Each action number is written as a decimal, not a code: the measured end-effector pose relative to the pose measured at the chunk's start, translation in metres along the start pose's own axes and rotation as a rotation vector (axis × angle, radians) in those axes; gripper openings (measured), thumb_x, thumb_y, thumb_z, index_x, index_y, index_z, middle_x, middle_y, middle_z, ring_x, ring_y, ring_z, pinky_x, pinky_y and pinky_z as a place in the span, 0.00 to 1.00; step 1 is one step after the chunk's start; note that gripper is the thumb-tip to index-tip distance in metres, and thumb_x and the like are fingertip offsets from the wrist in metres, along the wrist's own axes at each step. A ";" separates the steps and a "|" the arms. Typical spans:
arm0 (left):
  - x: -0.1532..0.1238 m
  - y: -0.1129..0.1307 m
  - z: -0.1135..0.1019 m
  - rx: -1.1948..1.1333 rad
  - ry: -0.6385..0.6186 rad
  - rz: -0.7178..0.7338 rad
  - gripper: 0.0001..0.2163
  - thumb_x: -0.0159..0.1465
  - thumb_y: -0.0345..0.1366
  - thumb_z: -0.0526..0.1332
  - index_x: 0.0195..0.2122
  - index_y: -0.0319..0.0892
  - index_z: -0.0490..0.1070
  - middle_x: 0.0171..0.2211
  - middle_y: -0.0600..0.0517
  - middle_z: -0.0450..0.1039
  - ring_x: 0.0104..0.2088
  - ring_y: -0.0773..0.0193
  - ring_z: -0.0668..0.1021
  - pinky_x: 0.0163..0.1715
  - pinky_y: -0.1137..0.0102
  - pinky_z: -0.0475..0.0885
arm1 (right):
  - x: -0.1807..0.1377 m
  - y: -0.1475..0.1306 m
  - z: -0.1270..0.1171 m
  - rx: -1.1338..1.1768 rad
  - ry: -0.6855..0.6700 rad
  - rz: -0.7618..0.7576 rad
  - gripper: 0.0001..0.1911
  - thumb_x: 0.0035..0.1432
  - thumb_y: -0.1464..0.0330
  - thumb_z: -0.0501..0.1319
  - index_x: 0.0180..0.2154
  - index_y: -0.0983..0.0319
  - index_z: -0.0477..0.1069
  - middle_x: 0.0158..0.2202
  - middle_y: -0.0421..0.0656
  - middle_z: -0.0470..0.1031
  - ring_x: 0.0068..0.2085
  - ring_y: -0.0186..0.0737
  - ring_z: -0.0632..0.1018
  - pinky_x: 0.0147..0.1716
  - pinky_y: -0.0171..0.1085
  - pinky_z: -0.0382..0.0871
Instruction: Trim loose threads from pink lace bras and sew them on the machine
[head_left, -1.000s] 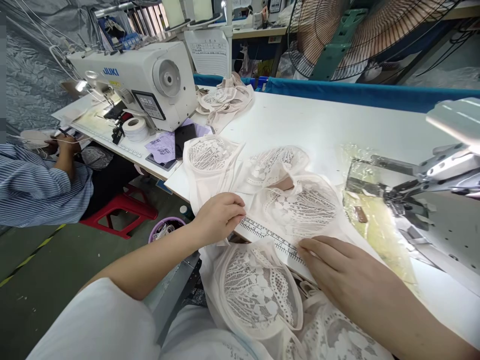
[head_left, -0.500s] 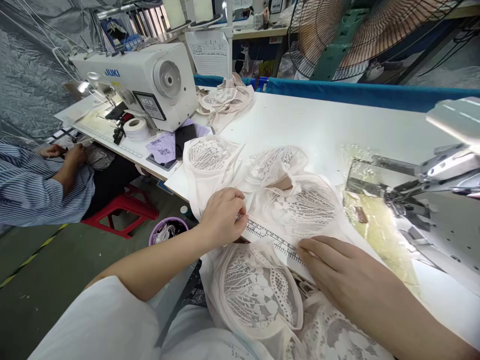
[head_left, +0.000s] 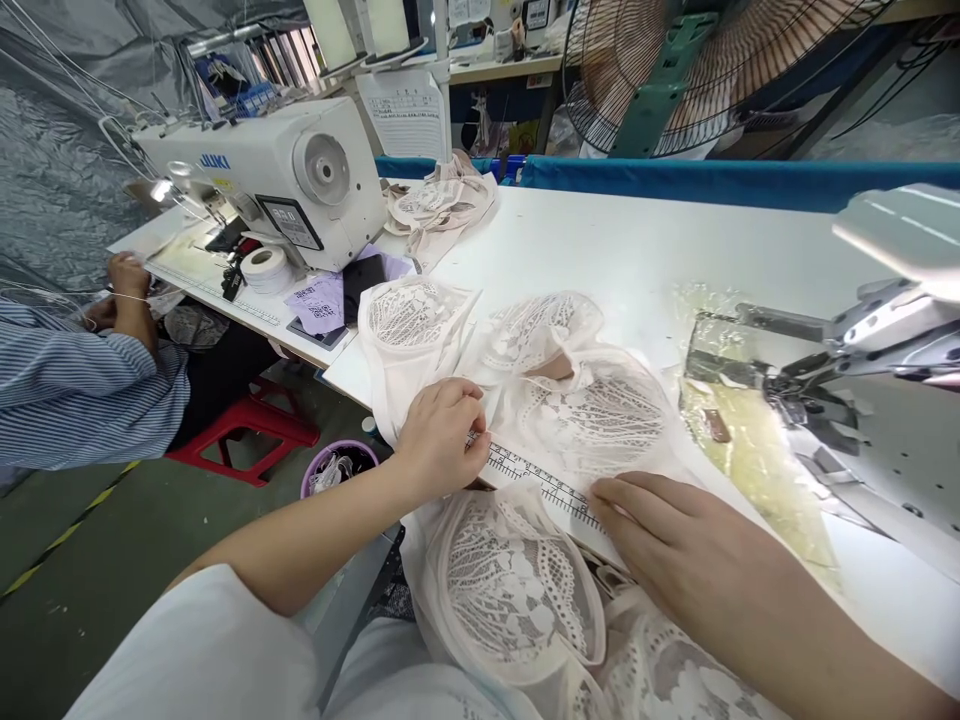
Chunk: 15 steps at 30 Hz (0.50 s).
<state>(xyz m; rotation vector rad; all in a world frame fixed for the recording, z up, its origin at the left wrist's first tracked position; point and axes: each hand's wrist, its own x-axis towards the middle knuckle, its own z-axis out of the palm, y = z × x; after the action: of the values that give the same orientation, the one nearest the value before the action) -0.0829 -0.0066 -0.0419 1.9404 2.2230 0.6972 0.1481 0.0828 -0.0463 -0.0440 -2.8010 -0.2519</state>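
A pale pink lace bra [head_left: 592, 410] lies on the white table along a printed ruler strip [head_left: 536, 480]. My left hand [head_left: 442, 435] has its fingers curled in a pinch on the bra's lower edge, at the ruler's left end. At the other end my right hand [head_left: 667, 525] holds the edge, fingers close together and thumb mostly hidden. Another lace bra [head_left: 517, 590] rests on my lap, below the table's front edge. Left of the worked bra, a lace cup piece [head_left: 412, 315] spreads over the table corner, partly behind my left hand.
A sewing machine [head_left: 892, 390] stands at right, with yellowish film around its base. At left are another sewing machine [head_left: 262, 180], a tape roll [head_left: 267, 268] and a co-worker's striped sleeve [head_left: 82, 380]. More bras [head_left: 442, 200] are piled behind; a fan [head_left: 667, 80] stands beyond.
My hands and the bra hold nearly the same position, while the view shifts slightly. At left, a co-worker's hand has risen toward the table edge.
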 end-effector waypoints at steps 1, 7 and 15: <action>0.000 0.000 0.000 0.005 0.002 -0.002 0.02 0.55 0.29 0.58 0.27 0.42 0.65 0.43 0.45 0.68 0.47 0.53 0.71 0.48 0.56 0.66 | 0.001 0.000 0.000 -0.001 0.005 0.002 0.18 0.54 0.82 0.48 0.35 0.72 0.76 0.35 0.52 0.76 0.38 0.47 0.74 0.38 0.43 0.72; 0.000 -0.001 0.001 0.013 -0.007 0.002 0.03 0.55 0.29 0.58 0.27 0.42 0.64 0.43 0.45 0.68 0.49 0.53 0.70 0.49 0.56 0.66 | 0.001 0.000 -0.003 0.023 -0.004 0.007 0.18 0.52 0.83 0.48 0.34 0.72 0.76 0.32 0.51 0.76 0.35 0.46 0.75 0.33 0.42 0.74; 0.002 -0.002 -0.002 -0.004 -0.029 0.012 0.02 0.55 0.28 0.57 0.27 0.42 0.64 0.43 0.45 0.67 0.47 0.55 0.70 0.47 0.56 0.66 | 0.001 0.001 -0.003 0.061 0.043 0.025 0.20 0.52 0.84 0.47 0.35 0.71 0.76 0.35 0.51 0.77 0.38 0.46 0.75 0.36 0.42 0.74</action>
<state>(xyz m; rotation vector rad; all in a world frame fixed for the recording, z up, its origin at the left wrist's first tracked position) -0.0857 -0.0055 -0.0407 1.9506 2.1940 0.6694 0.1484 0.0830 -0.0430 -0.0580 -2.7612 -0.1602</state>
